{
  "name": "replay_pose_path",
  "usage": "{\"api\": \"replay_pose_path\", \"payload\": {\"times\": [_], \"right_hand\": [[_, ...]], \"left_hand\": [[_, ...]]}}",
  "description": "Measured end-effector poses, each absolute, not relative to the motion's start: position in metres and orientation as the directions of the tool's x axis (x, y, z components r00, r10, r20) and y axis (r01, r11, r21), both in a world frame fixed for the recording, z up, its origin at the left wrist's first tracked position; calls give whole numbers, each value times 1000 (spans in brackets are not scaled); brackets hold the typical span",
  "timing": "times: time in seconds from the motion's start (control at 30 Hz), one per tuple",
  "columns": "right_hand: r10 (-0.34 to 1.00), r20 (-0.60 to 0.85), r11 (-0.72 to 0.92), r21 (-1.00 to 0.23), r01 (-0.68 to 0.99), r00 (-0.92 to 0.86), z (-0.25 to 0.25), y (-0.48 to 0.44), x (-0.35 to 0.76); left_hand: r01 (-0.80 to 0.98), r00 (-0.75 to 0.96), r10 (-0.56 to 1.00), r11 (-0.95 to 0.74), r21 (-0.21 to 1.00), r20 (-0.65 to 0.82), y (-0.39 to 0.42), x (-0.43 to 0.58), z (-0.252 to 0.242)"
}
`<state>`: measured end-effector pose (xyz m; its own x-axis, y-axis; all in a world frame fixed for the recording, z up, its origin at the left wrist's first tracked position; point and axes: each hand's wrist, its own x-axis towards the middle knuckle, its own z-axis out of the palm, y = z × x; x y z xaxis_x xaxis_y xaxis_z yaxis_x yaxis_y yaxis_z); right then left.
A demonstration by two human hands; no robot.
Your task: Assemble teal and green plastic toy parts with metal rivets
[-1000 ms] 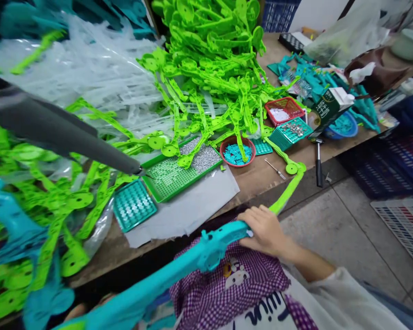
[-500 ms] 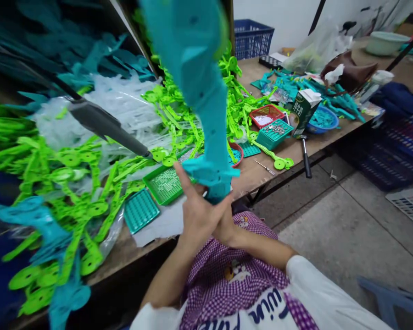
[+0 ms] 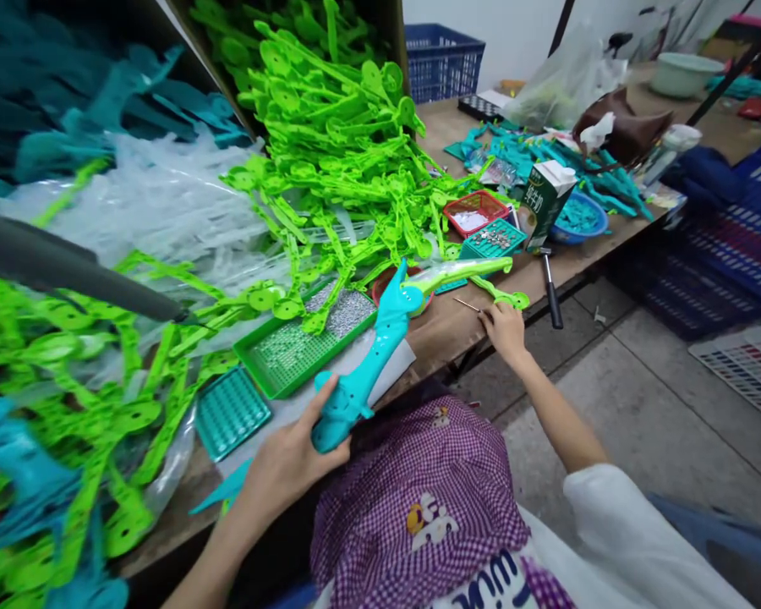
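My left hand (image 3: pixel 304 448) is closed round the lower end of a long teal plastic casing (image 3: pixel 377 347), tilted up and away over the table edge. A lime-green arm (image 3: pixel 462 272) partly under clear film extends rightward from its upper end. At the table's front edge, my right hand (image 3: pixel 506 331) pinches the handle end of a small screwdriver (image 3: pixel 467 304), whose thin shaft points left. The fingers hide most of the handle. Just beyond that hand lies a lime-green part (image 3: pixel 512 299) with round ends.
A green tray (image 3: pixel 279 359) of small metal pieces and a teal tray (image 3: pixel 232 413) lie near the front. Lime-green parts (image 3: pixel 336 118) are heaped behind. A dark pen-shaped tool (image 3: pixel 69 266) juts in from the left. A hammer (image 3: pixel 550 292) overhangs the right edge beside a carton (image 3: pixel 545 203).
The teal casing has come down from close before the camera, now in my left hand alone. My right hand has left it and moved right onto the screwdriver.
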<state>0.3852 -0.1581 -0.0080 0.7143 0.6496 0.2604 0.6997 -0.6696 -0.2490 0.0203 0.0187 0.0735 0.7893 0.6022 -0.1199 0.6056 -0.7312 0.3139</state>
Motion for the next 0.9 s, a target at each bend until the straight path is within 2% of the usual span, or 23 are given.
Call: {"api": "replay_pose_path", "payload": {"times": [0.13, 0.23, 0.3, 0.47, 0.53, 0.63, 0.73, 0.8, 0.9], "right_hand": [[625, 248, -707, -223, 672, 740, -6, -132, 407], [606, 288, -693, -267, 670, 741, -8, -130, 416], [581, 370, -653, -321, 687, 725, -11, -143, 417], [288, 587, -649, -462, 605, 757, -7, -204, 416], [259, 599, -630, -490, 603, 758, 2, -216, 414], [358, 550, -543, -535, 647, 755, 19, -212, 400], [519, 447, -455, -577, 678, 729, 36, -191, 371], [684, 337, -367, -607, 705, 647, 47, -175, 348], [886, 203, -157, -715, 682, 417, 63, -158, 321]], "left_hand": [[610, 792, 563, -709, 353, -236, 22, 10, 62], [584, 811, 505, -710, 393, -294, 27, 1, 55], [557, 830, 469, -717, 419, -301, 29, -8, 50], [460, 888, 408, -803, 378, -212, 33, -34, 33], [413, 910, 380, -854, 315, -164, 34, -40, 23], [303, 953, 299, -934, 189, -49, 33, -45, 10], [160, 982, 164, -986, 52, 92, 31, -45, 6], [105, 978, 96, -994, -39, 183, 30, -47, 7], [115, 955, 60, -977, -177, 289, 27, -52, 11]]}}
